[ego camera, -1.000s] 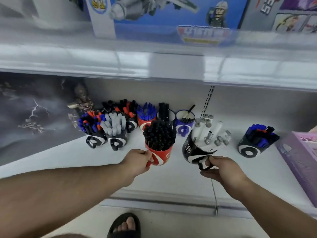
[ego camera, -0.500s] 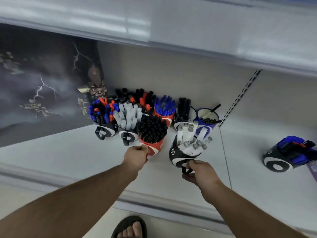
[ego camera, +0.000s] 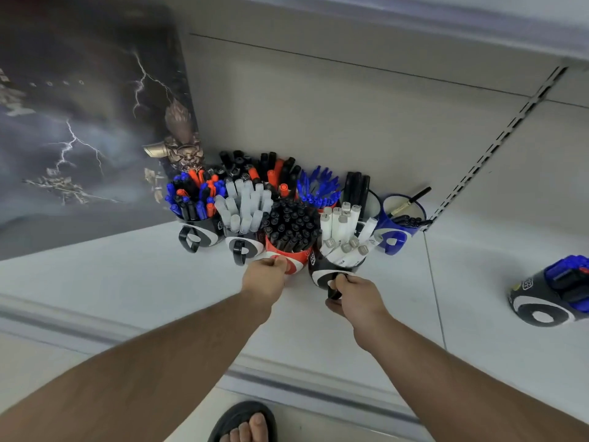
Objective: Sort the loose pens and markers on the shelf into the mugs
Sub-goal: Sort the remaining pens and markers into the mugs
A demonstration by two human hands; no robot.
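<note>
My left hand (ego camera: 265, 279) grips the handle side of a red mug (ego camera: 294, 258) packed with black pens (ego camera: 291, 223). A black mug (ego camera: 322, 275) full of white markers (ego camera: 342, 234) stands just right of it, and my right hand (ego camera: 357, 298) holds its black handle. Both mugs rest on the white shelf (ego camera: 127, 282), pressed up against a cluster of other filled mugs behind them.
Behind stand a black mug of blue, red and black pens (ego camera: 194, 199), a mug of clear-capped pens (ego camera: 243, 207), a mug of blue pens (ego camera: 318, 188) and a blue mug (ego camera: 398, 231). Another black mug (ego camera: 548, 304) sits far right. A dark poster (ego camera: 79, 122) is at left. My sandalled foot (ego camera: 245, 424) is below.
Both hands have slid the red mug and the black mug further back and left, up against the mug cluster. The view has tilted down and closer.
</note>
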